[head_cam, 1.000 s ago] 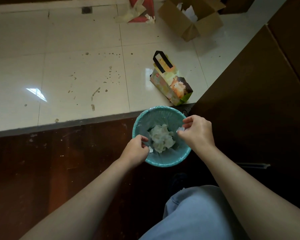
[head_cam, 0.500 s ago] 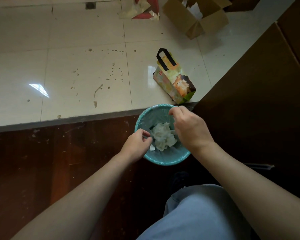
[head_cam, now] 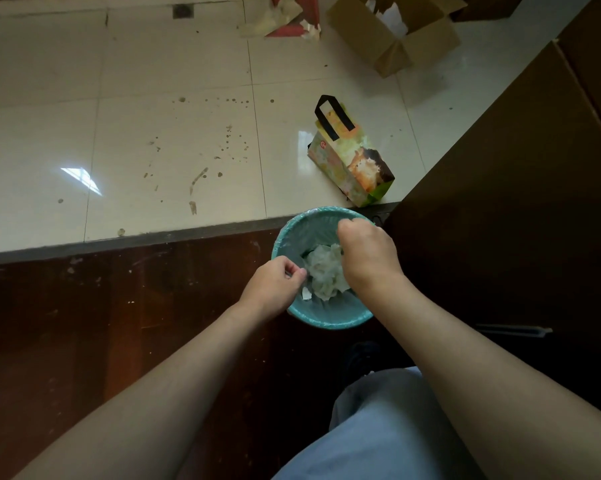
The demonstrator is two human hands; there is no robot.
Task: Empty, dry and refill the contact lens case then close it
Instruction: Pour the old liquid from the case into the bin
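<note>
Both hands over round teal plastic-lined waste bin (head_cam: 327,320), presumably tipping solution out. Left hand (head_cam: 275,284) pinches small white piece, likely the lens case (head_cam: 306,293). Right hand (head_cam: 365,254) knuckles-up, grip not discernible.

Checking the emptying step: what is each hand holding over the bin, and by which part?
Left hand pinches something small at its fingertips; right hand is curled, contents hidden. Which part: cannot tell.

Teal bin (head_cam: 327,320), white tissue (head_cam: 325,271), brown floor (head_cam: 84,323).
</note>
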